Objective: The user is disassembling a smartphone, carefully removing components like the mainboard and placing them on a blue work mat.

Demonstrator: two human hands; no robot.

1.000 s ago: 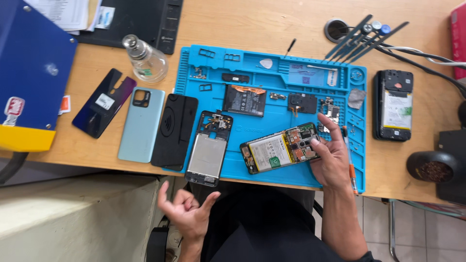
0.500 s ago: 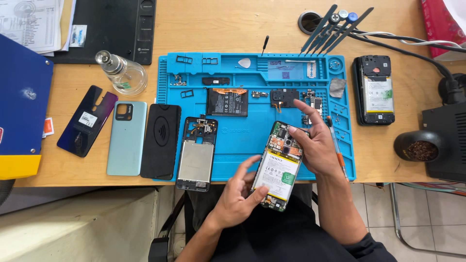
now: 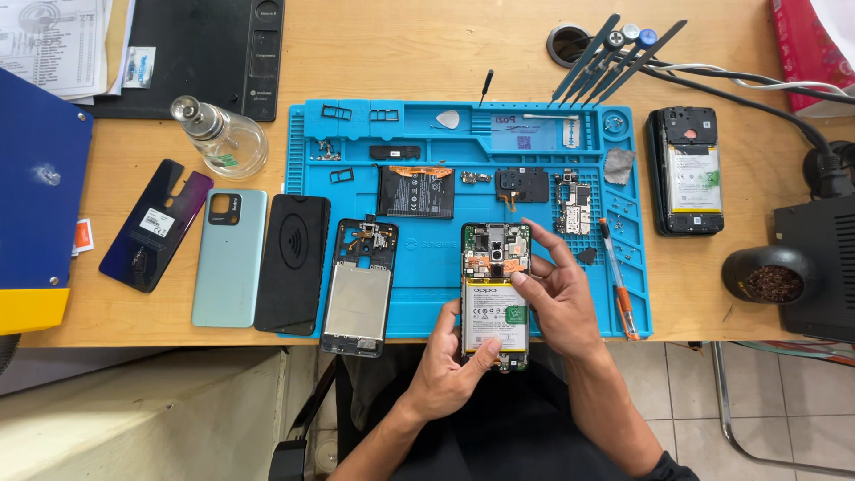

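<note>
Desk count, left to right: one blue case [image 3: 40, 205] with a yellow edge; one glass bottle [image 3: 221, 138]; three phone back covers in a row, namely one dark purple cover [image 3: 157, 224], one pale green cover [image 3: 230, 256] and one black cover [image 3: 292, 263]

One blue work mat [image 3: 356, 134] spans the centre. On it: one stripped phone frame [image 3: 359, 287] at its left edge, one loose battery [image 3: 415, 191], one small black part [image 3: 522, 185], one circuit board [image 3: 573, 203], one orange-handled tool [image 3: 618, 287] by its right edge

Right of the mat: one more opened phone [image 3: 684, 169] lying flat, one black pot [image 3: 771, 273] of brownish material

Opened phone [image 3: 495, 294], back off, battery and board exposed, sits at the mat's near edge, its lower end past the edge, between both hands

Left hand [image 3: 450, 365]: fingers half curled, thumb [image 3: 485, 350] pressed on the phone's lower battery area, remaining fingers against its left side. Loose grip from below

Right hand [image 3: 557, 298]: fingers bent around the phone's right edge, thumb and forefinger [image 3: 527, 278] nearly closed, tips touching the phone where board meets battery. Whether anything small sits between them, cannot tell
</note>
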